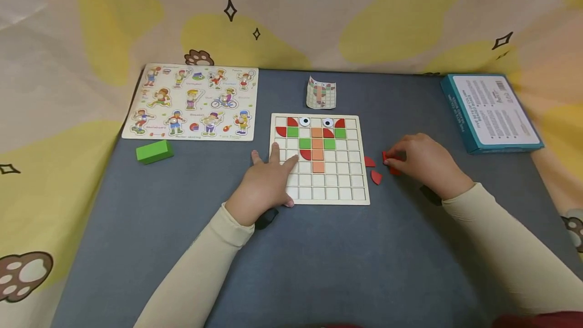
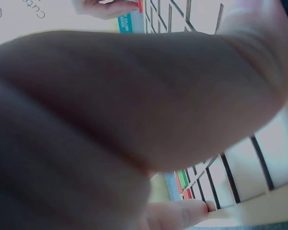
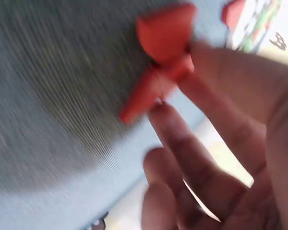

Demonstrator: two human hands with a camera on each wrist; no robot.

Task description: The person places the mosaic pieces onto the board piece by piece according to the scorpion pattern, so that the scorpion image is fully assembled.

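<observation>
A square wooden grid board [image 1: 332,192] lies mid-table, its upper cells filled with red quarter-circles, green squares, a column of orange squares and two round eye tiles. My left hand [image 1: 265,183] rests on its left edge with fingers spread, and in the left wrist view that hand covers much of the grid. To the right of the board, my right hand [image 1: 428,161] pinches a red quarter-circle tile [image 3: 185,68] between thumb and fingertip. Other red tiles lie right at these fingertips, including a rounded one [image 3: 167,31]. Closer to the board sits another loose red tile [image 1: 376,177].
Behind the board stands a small curled pattern card [image 1: 321,94]. A sports picture puzzle [image 1: 173,108] lies at the back left, with a green block [image 1: 155,152] in front of it. A teal box [image 1: 494,110] occupies the back right, by the patterned cloth.
</observation>
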